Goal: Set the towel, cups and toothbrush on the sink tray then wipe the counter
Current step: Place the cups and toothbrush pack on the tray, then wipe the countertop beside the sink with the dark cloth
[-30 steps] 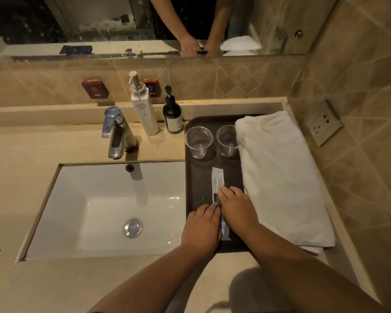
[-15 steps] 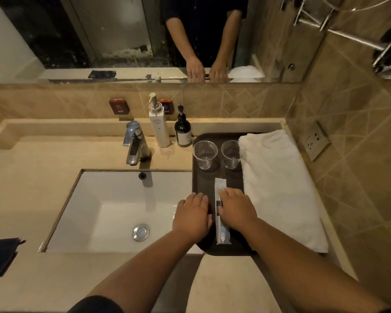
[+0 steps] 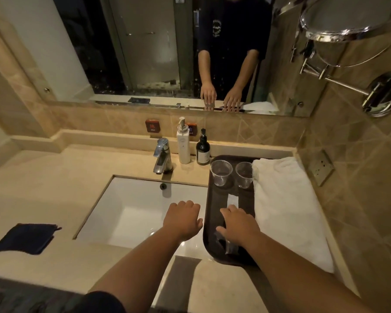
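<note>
1. The left hand (image 3: 182,219) hovers palm down over the sink basin (image 3: 131,213), fingers spread loosely and holding nothing.
2. The right hand (image 3: 238,224) lies flat on the dark tray (image 3: 212,213), fingers open, covering the middle of the wrapped toothbrush (image 3: 232,200); nothing is gripped.
3. A dark cloth (image 3: 25,239) lies on the counter (image 3: 43,188), well left of the basin.
4. The white towel (image 3: 287,206) lies folded along the tray's right side.
5. Two clear cups (image 3: 220,172) stand upright at the tray's far end, just beside the towel.
6. Behind them stand a tap (image 3: 162,158) and two pump bottles (image 3: 183,143).
</note>
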{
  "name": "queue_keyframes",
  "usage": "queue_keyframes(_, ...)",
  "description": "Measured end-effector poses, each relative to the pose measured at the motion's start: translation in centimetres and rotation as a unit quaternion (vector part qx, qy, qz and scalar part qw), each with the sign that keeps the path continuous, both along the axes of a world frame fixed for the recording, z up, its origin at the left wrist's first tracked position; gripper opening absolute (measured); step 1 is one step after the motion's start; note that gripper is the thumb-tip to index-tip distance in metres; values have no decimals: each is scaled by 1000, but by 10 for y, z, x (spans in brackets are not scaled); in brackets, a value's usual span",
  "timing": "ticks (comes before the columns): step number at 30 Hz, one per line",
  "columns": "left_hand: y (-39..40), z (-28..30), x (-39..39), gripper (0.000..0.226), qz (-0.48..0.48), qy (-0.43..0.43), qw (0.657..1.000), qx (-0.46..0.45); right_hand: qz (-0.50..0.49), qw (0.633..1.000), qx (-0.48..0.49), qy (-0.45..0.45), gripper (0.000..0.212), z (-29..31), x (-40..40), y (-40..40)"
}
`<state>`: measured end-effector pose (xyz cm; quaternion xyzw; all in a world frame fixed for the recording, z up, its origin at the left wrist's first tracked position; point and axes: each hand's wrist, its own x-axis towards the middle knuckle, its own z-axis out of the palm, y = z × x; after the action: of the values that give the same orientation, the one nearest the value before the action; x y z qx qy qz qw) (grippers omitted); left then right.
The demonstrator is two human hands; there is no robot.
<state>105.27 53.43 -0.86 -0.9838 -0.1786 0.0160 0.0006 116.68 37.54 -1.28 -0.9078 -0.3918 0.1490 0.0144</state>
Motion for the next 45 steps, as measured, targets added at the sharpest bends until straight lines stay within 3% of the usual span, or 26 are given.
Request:
queue_keyframes(13, 48, 8, -50, 40, 26, 22, 999, 6, 24, 999, 29, -27, 56, 2, -20, 51)
queue_keyframes(21, 115, 16, -110, 41, 86, 38, 996, -1, 63, 997, 29, -22, 53, 6, -59, 130)
queue_keyframes(28, 229, 12, -192, 41, 119, 50, 992, -10, 68, 997, 34, -30, 46, -6, -125, 236)
queue_keyframes(39, 455, 14, -313, 49, 127, 11, 991, -43, -24, 999, 30, 10, 57, -16, -242, 391)
queue_keyframes(42, 491, 4, -331, 46, 148, -26, 988, -47, -7, 997, 71, 30, 53, -4, -277, 419)
queue_keyframes(45, 521, -19, -353, 36, 194, -42, 979, -37, 83, 991, 101, 34, 48, -9, -325, 447)
